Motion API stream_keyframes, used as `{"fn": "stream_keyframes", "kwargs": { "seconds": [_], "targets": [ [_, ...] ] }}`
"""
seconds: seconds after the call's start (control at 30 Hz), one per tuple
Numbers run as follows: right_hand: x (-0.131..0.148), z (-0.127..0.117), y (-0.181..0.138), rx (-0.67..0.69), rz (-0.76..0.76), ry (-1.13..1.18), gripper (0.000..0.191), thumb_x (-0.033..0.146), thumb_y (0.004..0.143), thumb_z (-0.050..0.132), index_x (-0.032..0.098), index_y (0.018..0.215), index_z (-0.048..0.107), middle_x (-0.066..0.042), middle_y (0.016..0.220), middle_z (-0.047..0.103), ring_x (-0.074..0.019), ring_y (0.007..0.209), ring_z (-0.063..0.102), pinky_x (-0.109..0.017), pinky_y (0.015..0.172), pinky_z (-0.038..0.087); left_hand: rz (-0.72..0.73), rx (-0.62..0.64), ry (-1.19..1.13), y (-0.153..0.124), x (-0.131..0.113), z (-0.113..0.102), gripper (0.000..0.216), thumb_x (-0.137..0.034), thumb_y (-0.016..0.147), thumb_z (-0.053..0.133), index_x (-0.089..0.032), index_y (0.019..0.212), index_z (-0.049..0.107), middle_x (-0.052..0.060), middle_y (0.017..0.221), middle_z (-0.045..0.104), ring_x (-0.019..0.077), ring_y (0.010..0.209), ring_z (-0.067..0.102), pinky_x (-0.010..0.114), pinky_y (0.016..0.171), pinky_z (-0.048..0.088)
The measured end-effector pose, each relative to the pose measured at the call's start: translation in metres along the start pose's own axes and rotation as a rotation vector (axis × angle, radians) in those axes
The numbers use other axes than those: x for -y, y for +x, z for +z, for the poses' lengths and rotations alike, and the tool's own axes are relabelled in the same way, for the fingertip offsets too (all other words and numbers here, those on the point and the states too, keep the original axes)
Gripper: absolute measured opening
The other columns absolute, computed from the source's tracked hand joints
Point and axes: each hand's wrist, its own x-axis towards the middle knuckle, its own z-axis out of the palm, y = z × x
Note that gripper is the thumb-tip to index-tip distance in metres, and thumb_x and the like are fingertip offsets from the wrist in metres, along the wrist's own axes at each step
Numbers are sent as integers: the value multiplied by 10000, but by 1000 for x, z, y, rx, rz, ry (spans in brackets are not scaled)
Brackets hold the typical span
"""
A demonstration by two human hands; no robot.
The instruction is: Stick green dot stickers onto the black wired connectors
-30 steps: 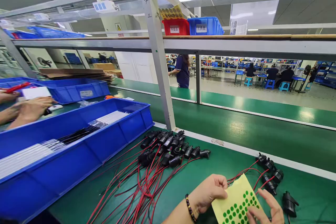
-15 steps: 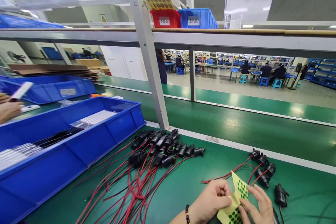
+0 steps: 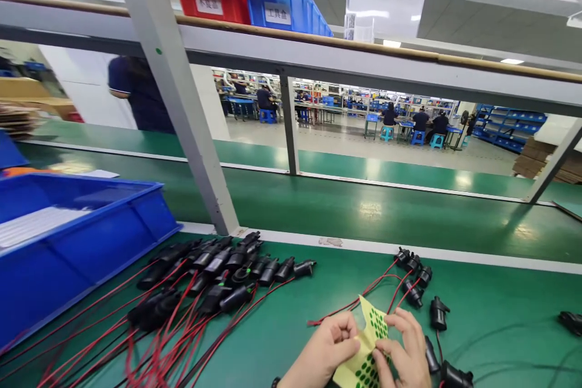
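Observation:
A yellow sheet of green dot stickers [image 3: 364, 370] is bent between my two hands at the lower middle. My left hand [image 3: 325, 345] pinches its left edge. On the other side my right hand [image 3: 404, 348] has thumb and fingers closed on the sheet near the dots. Just beyond the hands lie several small black cylindrical parts with nozzles [image 3: 413, 293] and red wires. A single black part [image 3: 439, 313] stands to the right of my right hand. Left of my hands is a larger pile of the same black parts [image 3: 218, 264], their red wires [image 3: 159, 345] spreading toward me.
A long blue bin [image 3: 104, 242] with white strips stands at the left. A slanted metal post [image 3: 182, 97] rises from the bench edge and supports a shelf [image 3: 318, 54] with a red bin [image 3: 210, 0] and a blue bin [image 3: 286, 9]. Beyond runs a green conveyor surface [image 3: 318, 200].
My view has turned to the right, so the bench and bins sit farther left. More black parts show at the right. Both hands still hold the sticker sheet.

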Motion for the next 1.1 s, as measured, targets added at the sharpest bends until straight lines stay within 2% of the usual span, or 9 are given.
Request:
{"fn": "stream_keyframes", "kwargs": {
  "seconds": [0.37, 0.53, 0.63, 0.73, 0.83, 0.9, 0.97, 1.03, 1.1],
  "targets": [
    [10, -4, 6, 20, 53, 104, 165, 123, 856, 500, 241, 783, 589, -74, 1072, 609, -292, 1180, 527, -482, 975, 435, -36, -56, 3, 3, -5, -9, 347, -390, 616, 722, -196, 643, 436, -76, 530, 422, 67, 486, 327, 195, 493, 206],
    [-27, -25, 9, -31, 227, 198, 164, 192, 898, 566, 255, 1031, 638, -70, 1149, 621, -239, 1114, 587, -379, 920, 491, -61, -209, 71, 8, -25, -38, 256, -324, 576, 647, -194, 604, 428, -64, 508, 461, 74, 474, 377, 198, 494, 232],
    [-58, -30, 5, -50, 547, 224, 338, 358, 896, 587, 219, 1204, 584, -98, 1179, 650, -254, 1041, 637, -378, 858, 523, -12, -343, 159, 12, -28, -55, 235, -318, 571, 630, -194, 602, 433, -57, 513, 486, 82, 481, 409, 201, 498, 255],
    [-72, -23, -3, 68, 665, 300, 479, 414, 876, 592, 204, 1300, 518, -92, 1110, 698, -250, 968, 675, -359, 802, 545, 5, -424, 202, 17, -22, -63, 219, -331, 593, 633, -189, 638, 473, -41, 530, 529, 101, 481, 453, 214, 503, 294],
    [-73, -15, -12, 293, 527, 244, 518, 364, 887, 566, 238, 1376, 450, -50, 1028, 724, -226, 919, 701, -343, 798, 553, 30, -485, 254, 20, -14, -65, 226, -342, 616, 653, -188, 724, 528, -47, 510, 528, 137, 465, 489, 243, 500, 332],
    [-76, -14, -15, 387, 420, 116, 546, 348, 894, 539, 249, 1413, 403, -59, 1042, 721, -241, 932, 704, -365, 796, 553, 78, -544, 299, 20, -12, -66, 266, -325, 635, 660, -191, 842, 558, -18, 611, 597, 184, 576, 574, 282, 567, 409],
    [-84, -19, -14, 418, 366, -46, 586, 349, 881, 525, 219, 1431, 370, -98, 1057, 718, -285, 945, 700, -409, 775, 551, 147, -620, 350, 18, -12, -67, 334, -298, 647, 666, -206, 954, 572, 54, 898, 671, 244, 888, 630, 342, 766, 467],
    [-92, -27, -13, 459, 367, -176, 635, 328, 858, 510, 174, 1450, 339, -140, 1078, 710, -322, 938, 698, -432, 738, 545, 250, -692, 436, 15, -14, -65, 370, -287, 676, 656, -223, 1033, 585, 91, 1163, 622, 273, 1163, 535, 397, 976, 404],
    [-96, -35, -11, 526, 389, -231, 674, 283, 829, 498, 155, 1467, 326, -159, 1098, 700, -329, 910, 703, -413, 697, 537, 368, -730, 519, 10, -18, -60, 367, -292, 719, 627, -227, 1079, 595, 98, 1230, 591, 284, 1227, 487, 438, 1053, 348]
  ]
}}
